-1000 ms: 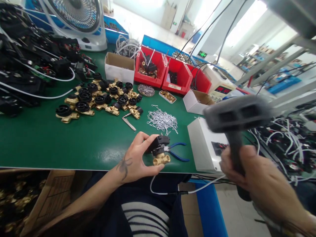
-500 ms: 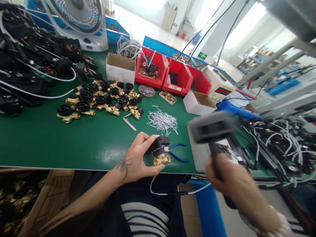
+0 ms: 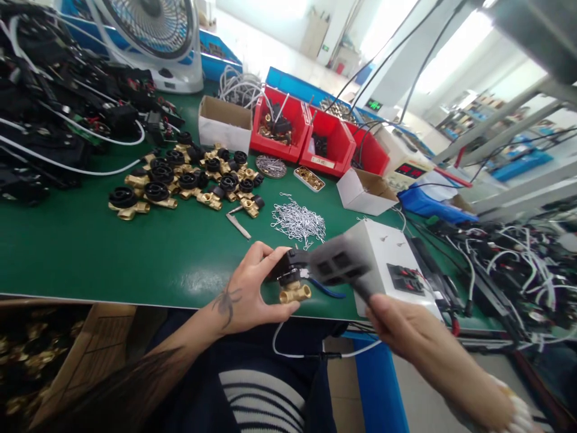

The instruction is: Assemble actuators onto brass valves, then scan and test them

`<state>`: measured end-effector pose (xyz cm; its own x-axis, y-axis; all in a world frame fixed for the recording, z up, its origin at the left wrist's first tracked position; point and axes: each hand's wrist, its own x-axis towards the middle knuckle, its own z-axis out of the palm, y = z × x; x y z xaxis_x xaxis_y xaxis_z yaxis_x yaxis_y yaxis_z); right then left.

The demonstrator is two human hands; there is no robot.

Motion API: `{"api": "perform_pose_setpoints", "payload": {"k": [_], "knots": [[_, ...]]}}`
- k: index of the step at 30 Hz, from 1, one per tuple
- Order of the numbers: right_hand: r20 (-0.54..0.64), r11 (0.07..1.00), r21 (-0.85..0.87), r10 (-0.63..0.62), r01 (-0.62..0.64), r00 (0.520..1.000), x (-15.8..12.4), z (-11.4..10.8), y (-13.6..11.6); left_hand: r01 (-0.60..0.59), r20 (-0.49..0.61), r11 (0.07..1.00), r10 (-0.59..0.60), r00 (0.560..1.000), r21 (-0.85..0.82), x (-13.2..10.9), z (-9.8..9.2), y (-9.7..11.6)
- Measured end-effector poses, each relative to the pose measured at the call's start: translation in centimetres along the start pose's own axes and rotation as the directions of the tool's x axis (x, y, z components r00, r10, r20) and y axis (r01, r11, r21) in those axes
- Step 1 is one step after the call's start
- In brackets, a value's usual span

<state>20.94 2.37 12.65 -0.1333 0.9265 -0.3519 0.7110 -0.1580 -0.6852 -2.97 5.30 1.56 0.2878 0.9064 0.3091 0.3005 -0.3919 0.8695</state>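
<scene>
My left hand (image 3: 252,285) is closed around a brass valve (image 3: 295,293) with a black housing (image 3: 288,264) on top, near the front edge of the table. A white cable hangs below it. My right hand (image 3: 394,322) grips the black handle of a mallet (image 3: 340,261). Its blurred grey head has recesses in its side and is just right of the black housing; whether they touch I cannot tell. Pliers with blue handles (image 3: 328,290) lie behind the valve, partly covered by the mallet. Beyond my hands is a pile of silver clip pins (image 3: 298,221).
Brass valves with black caps (image 3: 161,174) crowd the left, near a small metal tool (image 3: 238,224). Red bins (image 3: 327,157) and white cartons (image 3: 225,129) line the back. A white switch box (image 3: 383,252) stands right, beside tangled cables (image 3: 518,252). A fan (image 3: 155,30) stands back left.
My right hand has swung the mallet left and slightly down, toward the black housing. The switch box is now more exposed. My left hand keeps its hold on the valve.
</scene>
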Motion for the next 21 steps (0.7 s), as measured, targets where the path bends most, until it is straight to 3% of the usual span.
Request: {"api": "perform_pose_setpoints", "payload": {"k": [3, 4, 9, 14, 16, 19, 21], "knots": [[-0.260, 0.983, 0.164, -0.040, 0.085, 0.965, -0.3, -0.6, -0.5, -0.035, -0.014, 0.999, 0.035, 0.999, 0.028, 0.1, 0.1, -0.2], [-0.275, 0.978, 0.183, -0.046, 0.100, 0.960, -0.3, -0.5, -0.6, -0.045, -0.017, 0.999, 0.046, 0.999, 0.030, 0.1, 0.1, -0.3], [0.029, 0.996, -0.072, -0.048, 0.050, 0.998, 0.1, 0.8, 0.1, -0.046, -0.013, 0.999, 0.046, 0.999, 0.001, 0.2, 0.2, -0.3], [-0.256, 0.989, 0.100, -0.076, 0.105, 0.964, -0.4, 0.0, 0.6, -0.066, -0.013, 0.998, 0.067, 0.998, 0.019, 0.3, 0.2, -0.3], [-0.187, 0.992, 0.082, -0.082, 0.099, 0.979, -0.2, 0.4, 0.6, -0.069, -0.007, 0.997, 0.069, 0.998, 0.017, 0.4, 0.1, -0.2], [0.008, 0.995, -0.062, -0.081, 0.081, 0.997, -0.1, 1.0, 0.3, -0.066, -0.002, 0.998, 0.066, 0.998, 0.009, 0.5, 0.1, -0.1], [-0.022, 0.992, -0.094, -0.083, 0.080, 0.996, -0.3, 0.7, -0.1, -0.062, -0.008, 0.998, 0.062, 0.998, 0.007, 0.5, 0.2, -0.1]]}}
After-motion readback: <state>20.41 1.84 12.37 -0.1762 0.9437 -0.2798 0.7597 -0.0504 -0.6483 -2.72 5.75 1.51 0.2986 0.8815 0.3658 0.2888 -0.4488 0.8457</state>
